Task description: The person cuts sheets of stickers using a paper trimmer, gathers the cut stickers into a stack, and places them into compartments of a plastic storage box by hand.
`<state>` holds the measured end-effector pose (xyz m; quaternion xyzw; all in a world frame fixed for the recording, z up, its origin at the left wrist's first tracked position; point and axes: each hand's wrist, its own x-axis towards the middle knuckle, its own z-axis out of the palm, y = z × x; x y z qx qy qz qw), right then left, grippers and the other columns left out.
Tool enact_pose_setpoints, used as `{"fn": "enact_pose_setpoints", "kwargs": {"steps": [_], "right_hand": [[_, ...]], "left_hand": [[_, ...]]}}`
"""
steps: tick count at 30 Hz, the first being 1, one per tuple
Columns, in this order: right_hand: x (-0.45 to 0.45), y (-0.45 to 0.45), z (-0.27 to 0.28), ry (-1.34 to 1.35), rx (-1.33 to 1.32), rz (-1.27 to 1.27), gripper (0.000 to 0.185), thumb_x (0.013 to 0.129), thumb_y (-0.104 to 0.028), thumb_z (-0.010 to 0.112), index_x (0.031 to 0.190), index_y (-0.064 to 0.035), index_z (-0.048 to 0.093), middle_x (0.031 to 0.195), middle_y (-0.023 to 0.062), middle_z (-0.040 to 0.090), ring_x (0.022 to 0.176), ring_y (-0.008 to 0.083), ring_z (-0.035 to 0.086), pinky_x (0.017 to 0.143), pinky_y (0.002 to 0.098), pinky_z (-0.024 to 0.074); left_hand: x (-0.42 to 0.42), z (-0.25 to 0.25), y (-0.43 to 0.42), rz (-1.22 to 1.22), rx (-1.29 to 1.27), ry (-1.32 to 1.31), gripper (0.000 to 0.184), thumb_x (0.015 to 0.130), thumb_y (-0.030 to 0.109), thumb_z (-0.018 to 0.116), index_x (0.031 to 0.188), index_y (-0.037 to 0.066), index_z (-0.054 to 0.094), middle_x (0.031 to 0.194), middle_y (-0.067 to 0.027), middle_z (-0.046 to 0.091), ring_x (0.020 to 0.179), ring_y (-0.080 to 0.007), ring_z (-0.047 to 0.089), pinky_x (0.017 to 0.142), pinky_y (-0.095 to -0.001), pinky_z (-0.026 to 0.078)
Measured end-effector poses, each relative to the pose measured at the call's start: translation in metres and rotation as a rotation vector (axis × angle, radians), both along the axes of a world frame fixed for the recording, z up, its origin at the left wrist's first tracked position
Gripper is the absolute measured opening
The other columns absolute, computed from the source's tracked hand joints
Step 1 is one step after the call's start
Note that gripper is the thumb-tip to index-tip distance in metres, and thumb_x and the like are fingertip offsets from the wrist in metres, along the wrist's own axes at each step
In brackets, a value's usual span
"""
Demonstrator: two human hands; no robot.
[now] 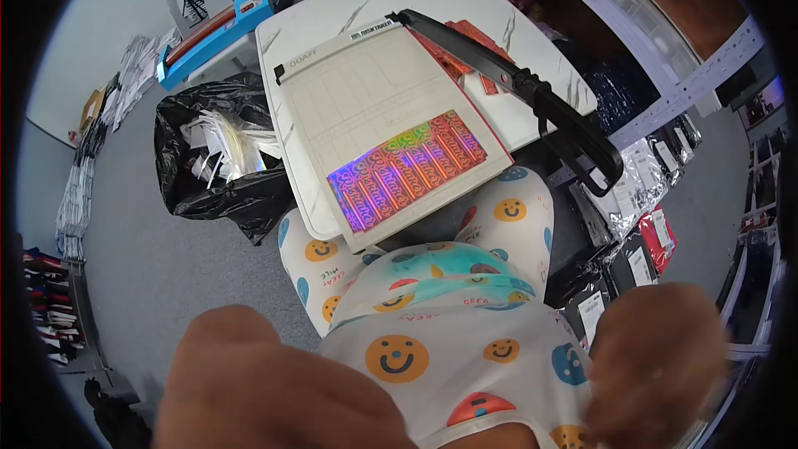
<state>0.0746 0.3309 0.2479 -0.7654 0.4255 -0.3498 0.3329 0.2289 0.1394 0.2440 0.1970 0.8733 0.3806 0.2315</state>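
Note:
My left hand (266,382) is raised close to the camera at the lower left, its fingers out of sight. My right hand (661,357), smeared by motion, hovers at the lower right, and its fingers cannot be made out. Neither hand touches the guillotine paper cutter (341,108), which rests on the white table in front of my lap. Its black blade arm (465,50) is lifted, the handle (594,145) reaching out past the right side. A shiny rainbow holographic sheet (407,170) printed with repeated lettering lies across the cutter's near end.
Red printed strips (482,41) lie on the white table (324,21) behind the blade arm. A black bin bag (183,129) holding pale offcuts stands left. Beyond it is a blue machine (224,33). Bagged packages (636,191) and metal shelving (698,83) stand right.

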Motion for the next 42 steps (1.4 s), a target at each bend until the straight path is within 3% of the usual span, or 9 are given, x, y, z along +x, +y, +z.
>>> {"fn": "enact_pose_setpoints", "kwargs": {"steps": [2,3,6,9,12,18,20,23,42], "right_hand": [[-0.007,-0.005,-0.035,-0.041,0.236,0.285,0.031,0.076,-0.003,0.047,0.108,-0.0017,0.049,0.092,0.014,0.052,0.084,0.0239,0.054,0.064,0.0324,0.0458],[-0.003,-0.009,-0.044,0.078,0.313,0.372,0.036,0.077,-0.004,0.047,0.113,-0.0043,0.047,0.095,0.0151,0.051,0.086,0.0254,0.053,0.066,0.0316,0.0455],[0.001,0.009,-0.063,0.06,0.299,0.21,0.019,0.084,-0.01,0.039,0.098,-0.001,0.049,0.092,0.0114,0.054,0.081,0.0238,0.055,0.073,0.0326,0.044],[-0.001,0.011,-0.056,0.006,0.409,0.254,0.019,0.082,-0.01,0.042,0.099,-0.0036,0.048,0.088,0.0093,0.05,0.077,0.0238,0.053,0.068,0.0345,0.0437],[-0.004,0.008,-0.055,-0.294,0.24,0.152,0.019,0.079,-0.007,0.05,0.097,0.0005,0.049,0.094,0.0204,0.055,0.083,0.0299,0.058,0.063,0.0314,0.0494],[0.007,0.005,-0.063,-0.792,0.051,-0.065,0.013,0.083,-0.01,0.05,0.084,0.0029,0.049,0.085,0.0311,0.055,0.074,0.0386,0.059,0.062,0.038,0.0509],[0.013,0.01,-0.055,-0.867,-0.033,-0.255,0.014,0.085,-0.011,0.046,0.087,0.0031,0.047,0.085,0.0289,0.057,0.07,0.0366,0.06,0.06,0.0363,0.0514],[0.008,0.026,-0.032,-0.805,-0.012,-0.231,0.019,0.087,-0.014,0.043,0.095,0.0031,0.044,0.091,0.0276,0.055,0.075,0.0336,0.06,0.062,0.036,0.0512],[0.007,-0.01,-0.068,-0.785,-0.147,-0.075,0.02,0.085,-0.016,0.045,0.094,0.0023,0.046,0.089,0.0236,0.055,0.077,0.0309,0.059,0.064,0.0345,0.0492]], "left_hand": [[-0.01,-0.019,-0.017,-0.294,0.671,0.01,0.011,0.07,0.01,0.061,0.079,0.004,0.058,0.081,-0.0126,0.05,0.061,-0.0227,0.049,0.048,-0.0307,0.037],[-0.001,-0.037,-0.013,-0.269,0.556,0.233,0.018,0.065,0.012,0.061,0.081,0.004,0.058,0.086,-0.0122,0.05,0.068,-0.0258,0.05,0.054,-0.032,0.04],[-0.001,-0.051,-0.013,-0.425,0.272,0.04,0.029,0.073,0.013,0.055,0.101,0.003,0.052,0.084,-0.0095,0.057,0.091,-0.0268,0.051,0.079,-0.0373,0.04],[0.005,-0.051,-0.012,-0.407,0.372,-0.023,0.034,0.077,0.011,0.051,0.11,0.002,0.049,0.104,-0.0168,0.05,0.103,-0.0299,0.045,0.083,-0.0389,0.038],[0.009,-0.045,0.001,-0.269,0.437,0.158,0.021,0.065,0.014,0.059,0.085,0.007,0.058,0.087,-0.0116,0.051,0.076,-0.0275,0.051,0.061,-0.0333,0.042],[0.001,-0.041,-0.007,-0.126,0.462,0.325,0.02,0.068,0.016,0.06,0.079,0.001,0.052,0.081,-0.0131,0.055,0.072,-0.0278,0.054,0.062,-0.0346,0.045],[0.003,-0.043,0.014,0.295,0.956,0.333,0.021,0.071,0.019,0.061,0.07,0.002,0.048,0.077,-0.0141,0.057,0.064,-0.0273,0.056,0.057,-0.0351,0.047],[0.003,-0.051,0.007,0.191,1.157,0.154,0.032,0.076,0.023,0.06,0.059,0.008,0.038,0.075,-0.0166,0.061,0.056,-0.0259,0.06,0.054,-0.0356,0.049],[0.035,-0.046,-0.026,0.4,0.837,0.224,0.021,0.078,0.019,0.058,0.066,0.009,0.044,0.08,-0.0139,0.061,0.064,-0.0239,0.06,0.063,-0.0349,0.047]]}}
